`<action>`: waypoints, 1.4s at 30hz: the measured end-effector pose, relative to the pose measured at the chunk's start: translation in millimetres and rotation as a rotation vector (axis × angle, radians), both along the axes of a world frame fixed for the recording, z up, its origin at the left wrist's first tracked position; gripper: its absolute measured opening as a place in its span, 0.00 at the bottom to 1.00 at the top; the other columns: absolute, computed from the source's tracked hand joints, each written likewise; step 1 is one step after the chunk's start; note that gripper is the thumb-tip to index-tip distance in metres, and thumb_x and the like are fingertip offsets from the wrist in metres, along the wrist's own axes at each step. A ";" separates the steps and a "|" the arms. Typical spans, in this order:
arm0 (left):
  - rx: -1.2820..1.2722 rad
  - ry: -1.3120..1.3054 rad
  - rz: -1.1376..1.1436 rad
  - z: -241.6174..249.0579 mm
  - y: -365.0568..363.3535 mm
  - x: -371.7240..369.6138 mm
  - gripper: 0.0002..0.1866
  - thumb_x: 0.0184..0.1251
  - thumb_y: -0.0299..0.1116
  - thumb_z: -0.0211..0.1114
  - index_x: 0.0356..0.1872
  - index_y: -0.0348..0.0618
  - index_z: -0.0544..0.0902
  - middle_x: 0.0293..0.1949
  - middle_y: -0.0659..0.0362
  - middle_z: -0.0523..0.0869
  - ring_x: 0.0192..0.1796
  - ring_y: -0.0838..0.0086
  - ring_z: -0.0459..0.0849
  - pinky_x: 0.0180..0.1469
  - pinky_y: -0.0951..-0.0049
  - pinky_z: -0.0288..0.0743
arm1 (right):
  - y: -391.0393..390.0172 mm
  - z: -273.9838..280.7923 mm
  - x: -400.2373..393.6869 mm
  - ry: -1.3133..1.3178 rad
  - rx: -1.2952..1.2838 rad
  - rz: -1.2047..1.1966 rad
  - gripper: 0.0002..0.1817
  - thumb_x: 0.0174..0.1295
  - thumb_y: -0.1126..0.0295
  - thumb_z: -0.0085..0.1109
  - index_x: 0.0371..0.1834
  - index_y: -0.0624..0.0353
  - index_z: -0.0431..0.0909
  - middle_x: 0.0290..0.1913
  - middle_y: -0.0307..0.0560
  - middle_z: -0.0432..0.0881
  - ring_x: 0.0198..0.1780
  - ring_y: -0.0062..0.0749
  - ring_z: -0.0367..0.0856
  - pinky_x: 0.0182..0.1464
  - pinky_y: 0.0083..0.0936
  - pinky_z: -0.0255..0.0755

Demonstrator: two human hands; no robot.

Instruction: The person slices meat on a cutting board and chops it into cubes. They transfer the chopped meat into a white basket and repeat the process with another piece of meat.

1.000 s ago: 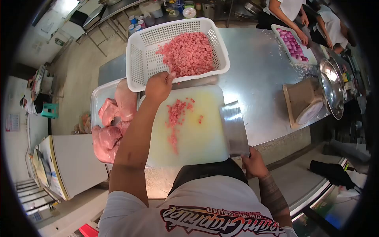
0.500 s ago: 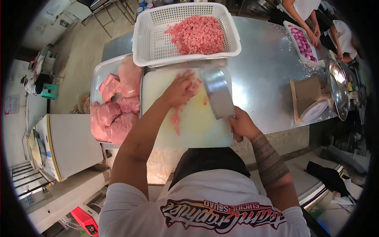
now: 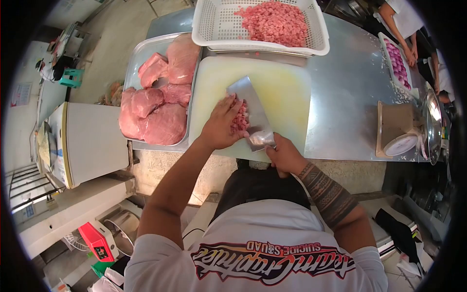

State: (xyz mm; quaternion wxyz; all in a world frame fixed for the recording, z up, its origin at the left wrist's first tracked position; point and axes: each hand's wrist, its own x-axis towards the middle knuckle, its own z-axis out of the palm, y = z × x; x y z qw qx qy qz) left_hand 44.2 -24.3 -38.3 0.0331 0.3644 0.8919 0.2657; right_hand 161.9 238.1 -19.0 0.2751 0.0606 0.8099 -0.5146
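My right hand (image 3: pixel 285 153) is closed round the handle of a cleaver (image 3: pixel 258 117), whose wide blade lies slanted low over the white cutting board (image 3: pixel 287 87). My left hand (image 3: pixel 222 121) is cupped on the left side of a small heap of diced meat (image 3: pixel 240 118), thumb and fingers bent round it. The heap is pressed between this palm and the blade; part of it is hidden under the fingers. Behind the board, a white perforated basket (image 3: pixel 214 36) holds a large pile of pink diced meat (image 3: pixel 277 24).
Left of the board, a metal tray (image 3: pixel 134 68) carries several large raw meat pieces (image 3: pixel 165 119). Far right stand a weighing scale (image 3: pixel 396 134) with a metal pan and a tray of purple onions (image 3: pixel 396 63), beside another person's hands (image 3: pixel 411 57). The steel table (image 3: pixel 345 97) extends right.
The view has shifted, so the basket and trays sit higher and farther right. The scattered meat bits on the board are now gathered into one heap between my left hand and the cleaver blade.
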 end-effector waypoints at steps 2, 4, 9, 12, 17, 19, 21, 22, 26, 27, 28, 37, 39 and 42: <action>-0.012 0.015 0.109 3.6 -8.6 10.6 0.58 0.55 0.66 0.79 0.83 0.46 0.67 0.84 0.37 0.61 0.85 0.35 0.59 0.84 0.34 0.50 | -11.5 0.3 -0.6 -0.015 0.017 -0.005 0.15 0.74 0.68 0.62 0.49 0.72 0.71 0.31 0.62 0.86 0.28 0.44 0.90 0.35 0.42 0.84; 0.051 0.004 0.241 2.8 -19.6 20.5 0.58 0.55 0.70 0.78 0.83 0.49 0.68 0.84 0.37 0.61 0.85 0.32 0.58 0.83 0.30 0.50 | -18.6 6.5 -4.1 -0.040 -0.015 -0.027 0.16 0.74 0.68 0.62 0.49 0.72 0.72 0.32 0.64 0.86 0.28 0.46 0.90 0.37 0.43 0.84; 0.058 0.090 0.344 -8.2 14.0 37.9 0.58 0.52 0.66 0.81 0.82 0.46 0.69 0.83 0.33 0.60 0.82 0.25 0.58 0.82 0.29 0.52 | -51.1 -12.5 -5.7 0.106 -0.003 0.012 0.15 0.74 0.70 0.61 0.52 0.73 0.72 0.34 0.62 0.86 0.27 0.45 0.89 0.34 0.40 0.83; 0.213 0.107 0.408 -16.2 20.3 29.9 0.53 0.56 0.56 0.82 0.80 0.41 0.70 0.82 0.31 0.62 0.81 0.26 0.61 0.80 0.30 0.55 | -80.0 -36.9 -5.7 0.135 -0.083 -0.042 0.14 0.75 0.74 0.60 0.56 0.70 0.71 0.33 0.56 0.85 0.24 0.38 0.87 0.27 0.36 0.80; 0.346 0.124 0.401 -14.6 28.9 17.3 0.45 0.58 0.38 0.81 0.77 0.36 0.72 0.79 0.29 0.64 0.80 0.28 0.63 0.79 0.34 0.61 | -89.2 -3.0 -16.0 0.021 -0.318 -0.176 0.13 0.71 0.72 0.60 0.52 0.70 0.73 0.32 0.58 0.86 0.25 0.42 0.88 0.30 0.40 0.82; 0.389 0.242 0.311 19.3 44.9 -3.8 0.43 0.59 0.36 0.79 0.76 0.34 0.73 0.78 0.27 0.66 0.79 0.28 0.65 0.79 0.37 0.62 | -78.4 18.3 -23.2 0.144 -0.302 -0.187 0.13 0.72 0.73 0.59 0.52 0.70 0.72 0.31 0.57 0.86 0.24 0.42 0.88 0.30 0.40 0.82; 0.466 0.371 0.233 51.1 68.8 -38.1 0.42 0.59 0.36 0.79 0.75 0.33 0.73 0.77 0.28 0.68 0.79 0.29 0.67 0.79 0.38 0.63 | -58.0 39.8 -44.2 0.341 -0.202 -0.192 0.12 0.72 0.73 0.59 0.52 0.69 0.72 0.30 0.57 0.85 0.24 0.42 0.88 0.30 0.41 0.81; 0.492 0.408 0.250 74.1 86.2 -56.8 0.41 0.61 0.36 0.78 0.75 0.34 0.74 0.76 0.29 0.70 0.78 0.30 0.68 0.78 0.39 0.65 | -44.9 54.6 -57.5 0.438 -0.147 -0.193 0.11 0.73 0.73 0.59 0.51 0.69 0.72 0.30 0.57 0.85 0.24 0.42 0.87 0.29 0.41 0.81; 0.610 0.595 0.238 141.9 153.0 -162.2 0.33 0.66 0.39 0.76 0.70 0.35 0.80 0.69 0.33 0.77 0.69 0.35 0.78 0.72 0.46 0.74 | 29.8 119.6 -77.9 0.211 -0.165 -0.208 0.15 0.75 0.72 0.56 0.60 0.67 0.74 0.27 0.49 0.83 0.21 0.31 0.84 0.27 0.35 0.78; 0.614 0.629 0.205 146.1 165.3 -191.0 0.30 0.69 0.39 0.75 0.68 0.34 0.82 0.67 0.33 0.80 0.67 0.37 0.81 0.71 0.49 0.76 | 48.0 122.8 -67.9 0.169 -0.173 -0.218 0.16 0.75 0.73 0.56 0.62 0.67 0.74 0.26 0.47 0.82 0.21 0.28 0.83 0.26 0.33 0.77; 0.517 0.539 0.168 142.6 172.4 -217.4 0.26 0.70 0.39 0.74 0.64 0.34 0.84 0.63 0.35 0.82 0.64 0.40 0.83 0.68 0.50 0.78 | 66.2 126.0 -57.8 0.128 -0.180 -0.229 0.17 0.76 0.73 0.56 0.65 0.66 0.74 0.26 0.45 0.81 0.21 0.25 0.82 0.25 0.31 0.76; 0.353 0.096 0.302 104.2 133.5 -152.7 0.08 0.75 0.32 0.68 0.41 0.38 0.90 0.38 0.47 0.91 0.46 0.48 0.89 0.52 0.51 0.82 | 101.8 55.1 113.0 -0.019 -0.262 -0.690 0.15 0.75 0.78 0.57 0.62 0.64 0.78 0.35 0.40 0.84 0.24 0.21 0.80 0.27 0.26 0.76; 0.281 0.112 0.206 47.2 111.6 -135.1 0.07 0.73 0.28 0.67 0.44 0.36 0.89 0.41 0.44 0.92 0.48 0.47 0.89 0.54 0.51 0.83 | 103.1 50.5 118.5 -0.043 -0.225 -0.711 0.14 0.75 0.78 0.58 0.61 0.65 0.78 0.35 0.42 0.84 0.24 0.22 0.80 0.27 0.26 0.77; 0.309 0.310 0.200 8.5 100.1 -154.6 0.10 0.75 0.28 0.67 0.51 0.36 0.90 0.47 0.42 0.92 0.50 0.45 0.90 0.55 0.51 0.84 | 105.9 53.6 116.4 -0.040 -0.095 -0.645 0.11 0.74 0.75 0.61 0.56 0.66 0.78 0.33 0.46 0.84 0.23 0.25 0.81 0.28 0.29 0.78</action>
